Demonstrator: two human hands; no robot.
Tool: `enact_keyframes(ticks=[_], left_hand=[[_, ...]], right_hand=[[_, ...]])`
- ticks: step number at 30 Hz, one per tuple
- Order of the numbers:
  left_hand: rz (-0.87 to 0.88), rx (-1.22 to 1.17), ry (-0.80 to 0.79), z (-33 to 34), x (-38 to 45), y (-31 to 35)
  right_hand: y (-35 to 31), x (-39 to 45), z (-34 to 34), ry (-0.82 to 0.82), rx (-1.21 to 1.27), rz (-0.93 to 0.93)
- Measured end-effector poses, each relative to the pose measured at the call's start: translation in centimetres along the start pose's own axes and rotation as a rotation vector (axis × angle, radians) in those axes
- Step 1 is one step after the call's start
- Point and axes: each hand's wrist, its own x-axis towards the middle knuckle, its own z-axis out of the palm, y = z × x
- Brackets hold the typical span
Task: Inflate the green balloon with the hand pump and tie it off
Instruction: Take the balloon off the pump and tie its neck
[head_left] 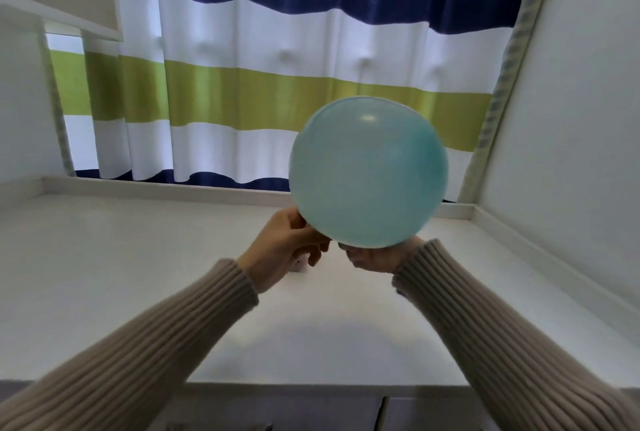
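A striped curtain hangs behind a white tabletop. The inflated green balloon is held above it, its base pinched by the left hand and right hand, fingers curled. No writing is legible.

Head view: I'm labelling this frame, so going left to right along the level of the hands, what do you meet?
Left hand, curled at the balloon's base → small white object on the desk, partly hidden → right hand under the inflated green balloon.

Single head view — forward and down, close over white table
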Motion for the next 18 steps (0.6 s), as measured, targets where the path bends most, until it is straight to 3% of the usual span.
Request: enact_keyframes(ticks=[3,6,10,14,18], left_hand=[[-0.047,-0.281,0.085,1.0,-0.5,-0.5],[-0.091,-0.593,0.237,1.3,0.8,0.1],[-0.183,-0.946,0.488,1.5,2.5,1.6],[-0.199,-1.123,0.544,1.3,2.7,1.6],[-0.223,-1.179,0.578,0.9,2.8,0.5]], right_hand=[[0.6,1.2,0.8,-0.011,-0.16,-0.075],[1.0,4.2,1.1,0.112,-0.489,-0.322],[2.4,6.5,1.5,0.262,-0.704,-0.572],[4.3,7.3,0.1,0.51,-1.493,-0.831],[4.4,6.8,-0.4,0.544,-1.839,-1.186]])
